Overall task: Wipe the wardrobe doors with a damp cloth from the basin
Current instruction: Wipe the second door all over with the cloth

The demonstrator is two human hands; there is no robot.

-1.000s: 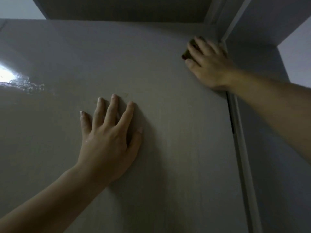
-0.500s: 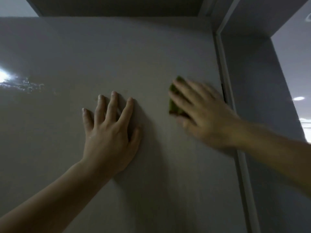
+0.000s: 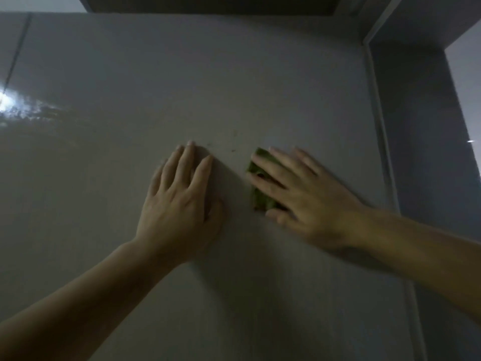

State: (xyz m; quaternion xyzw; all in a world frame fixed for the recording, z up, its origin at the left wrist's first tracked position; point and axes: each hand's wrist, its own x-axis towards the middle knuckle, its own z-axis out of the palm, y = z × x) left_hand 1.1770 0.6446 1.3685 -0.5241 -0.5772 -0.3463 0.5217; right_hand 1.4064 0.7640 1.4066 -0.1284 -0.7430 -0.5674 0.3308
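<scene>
A pale wardrobe door (image 3: 182, 87) fills most of the view. My left hand (image 3: 182, 201) lies flat on it with straight fingers, near the middle. To its right, my right hand (image 3: 304, 196) presses a small folded green cloth (image 3: 256, 188) against the door with straight fingers; most of the cloth is hidden under the palm. A few dark specks sit on the door just above and between the hands.
The door's right edge and a light frame strip (image 3: 380, 126) run down the right side, with a grey wall (image 3: 421, 126) beyond. A bright wet glare (image 3: 15, 105) shows at the far left. A dark recess (image 3: 208, 3) lies above the door.
My right hand has swept the cloth down from the door's upper right corner and leftwards, close to my left hand. The left hand has stayed pressed in place.
</scene>
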